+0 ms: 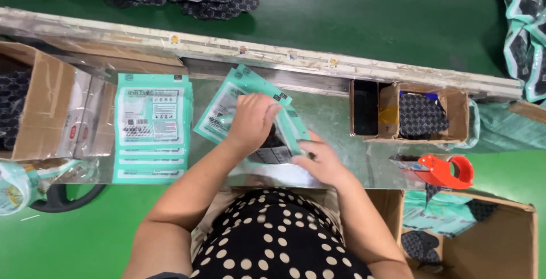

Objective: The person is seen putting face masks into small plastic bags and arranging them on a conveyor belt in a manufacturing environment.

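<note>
Left hand (252,121) presses flat on a teal pouch (227,105) at about 12 o'clock from the torso, fingers spread over a dark patterned insert (272,148); right hand (323,162) pinches the pouch's lower edge at 1 o'clock, fingers narrow. The risk I see: the insert could bunch or catch at the opening if the grip slips; the stack of teal pouches (151,125) at 10 o'clock sits close enough to get nudged by an elbow.

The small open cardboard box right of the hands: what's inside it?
The small cardboard box holds a dark patterned fabric piece, with a yellowish bit at its left side. Anything beneath the fabric is covered and cannot be seen.
</note>
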